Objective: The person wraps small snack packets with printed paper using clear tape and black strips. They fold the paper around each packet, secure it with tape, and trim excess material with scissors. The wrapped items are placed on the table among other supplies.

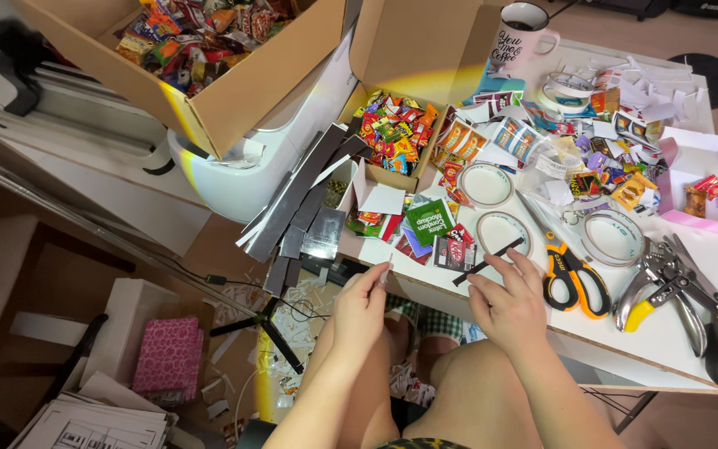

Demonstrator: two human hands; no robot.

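Note:
My left hand [361, 303] hovers at the near edge of the white table [666, 333], its fingertips pinching a small white paper scrap [386, 272]. My right hand [508, 303] rests on the table edge, with its fingers touching a thin black strip [487, 260] that lies slanted across the tabletop. Just beyond the strip lie small printed wrappers [450, 249], a green printed card [430, 220] and two rolls of clear tape [504, 231]. Orange-handled scissors [571, 270] lie right of my right hand.
Yellow-handled pliers and cutters [683, 295] lie at the right. A small cardboard box of colourful miniature packets [392, 137], a big cardboard box of packets [201, 50], a mug [521, 37] and a pink paper box [700, 187] stand further back. Dark strips [301, 208] hang off the left edge.

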